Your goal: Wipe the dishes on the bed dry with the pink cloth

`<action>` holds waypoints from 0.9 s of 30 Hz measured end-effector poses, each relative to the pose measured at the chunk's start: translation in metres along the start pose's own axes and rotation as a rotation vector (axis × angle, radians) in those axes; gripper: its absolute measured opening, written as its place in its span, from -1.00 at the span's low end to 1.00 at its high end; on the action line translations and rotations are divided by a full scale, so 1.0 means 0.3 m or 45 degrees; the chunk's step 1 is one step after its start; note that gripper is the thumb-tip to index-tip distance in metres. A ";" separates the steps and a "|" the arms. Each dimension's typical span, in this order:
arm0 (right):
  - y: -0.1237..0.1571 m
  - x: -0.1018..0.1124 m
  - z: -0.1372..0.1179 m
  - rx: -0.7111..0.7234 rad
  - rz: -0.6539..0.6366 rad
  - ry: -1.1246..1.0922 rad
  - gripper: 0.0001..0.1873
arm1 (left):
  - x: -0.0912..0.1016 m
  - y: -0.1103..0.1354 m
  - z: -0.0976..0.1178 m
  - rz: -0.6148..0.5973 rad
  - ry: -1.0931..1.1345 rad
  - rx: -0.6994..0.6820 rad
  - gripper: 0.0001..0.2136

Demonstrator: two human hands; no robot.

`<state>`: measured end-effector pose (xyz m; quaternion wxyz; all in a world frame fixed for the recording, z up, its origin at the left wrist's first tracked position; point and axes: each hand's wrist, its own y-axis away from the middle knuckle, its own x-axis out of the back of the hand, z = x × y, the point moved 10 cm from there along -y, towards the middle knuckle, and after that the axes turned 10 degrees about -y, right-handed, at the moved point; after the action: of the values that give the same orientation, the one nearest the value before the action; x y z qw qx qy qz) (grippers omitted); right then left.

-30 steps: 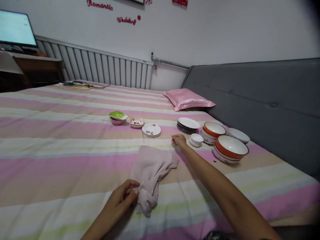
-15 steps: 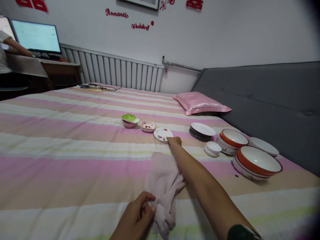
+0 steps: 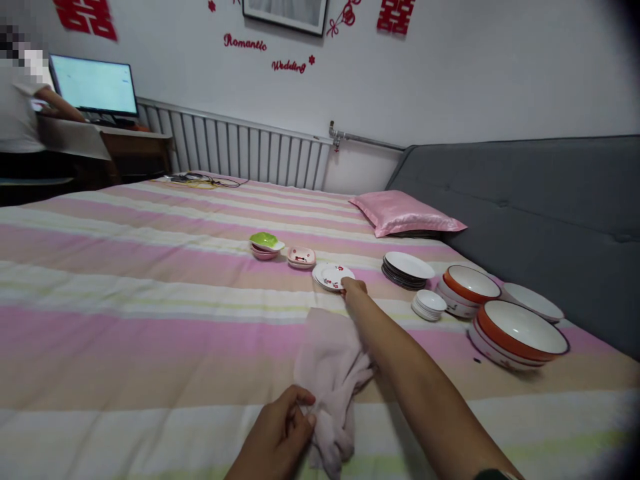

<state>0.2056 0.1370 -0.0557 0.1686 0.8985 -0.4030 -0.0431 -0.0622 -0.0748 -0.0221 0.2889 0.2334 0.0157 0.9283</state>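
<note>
My right hand (image 3: 354, 287) reaches forward and grips the near right edge of a small white plate (image 3: 340, 273) with red flowers. That plate sits slightly off the plate beneath it, whose rim (image 3: 317, 277) shows at the left. Close to me, my left hand (image 3: 283, 427) is curled, thumb and forefinger at the left edge of a crumpled pale pink cloth (image 3: 330, 373) on the bed. Left of the plates are pink square dishes (image 3: 301, 258) and a green leaf-shaped dish (image 3: 265, 240) on pink ones.
On the striped bedspread (image 3: 150, 320), at right, stand stacked larger plates (image 3: 407, 267), small white bowls (image 3: 429, 305) and big orange-rimmed bowls (image 3: 520, 333). A pink pillow (image 3: 405, 212) lies by the grey headboard (image 3: 525, 187). Cables (image 3: 205, 180) lie at the far edge. A person (image 3: 20, 113) sits at a desk.
The top flowered plate has shifted a little to the right off its stack, in my right hand's grip. My view has tilted up slightly. The left hand and cloth stay about the same.
</note>
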 end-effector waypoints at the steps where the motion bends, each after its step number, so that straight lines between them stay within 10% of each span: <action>1: 0.006 0.005 0.016 -0.059 -0.024 -0.053 -0.65 | 0.002 0.000 0.003 0.007 0.014 -0.014 -0.71; 9: 0.164 0.089 0.022 -0.260 -0.309 -0.493 -0.65 | 0.058 -0.007 0.008 0.169 0.297 -0.032 -0.74; 15: 0.474 0.139 0.012 -0.326 -0.639 -0.699 -0.82 | 0.166 0.014 -0.054 0.576 0.673 0.186 -0.76; 22: 0.915 0.052 0.155 -0.457 -1.197 -0.730 -0.76 | 0.146 0.053 0.010 0.618 1.662 0.101 -0.69; 27: 0.976 0.024 0.198 -0.174 -1.238 -0.475 -0.60 | 0.154 0.062 -0.012 0.670 1.820 0.157 -0.66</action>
<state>-0.0101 -0.0653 -0.0121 0.1127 0.9459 0.0411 -0.3016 -0.1072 -0.0648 -0.0027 -0.0359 -0.4125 0.1946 0.8892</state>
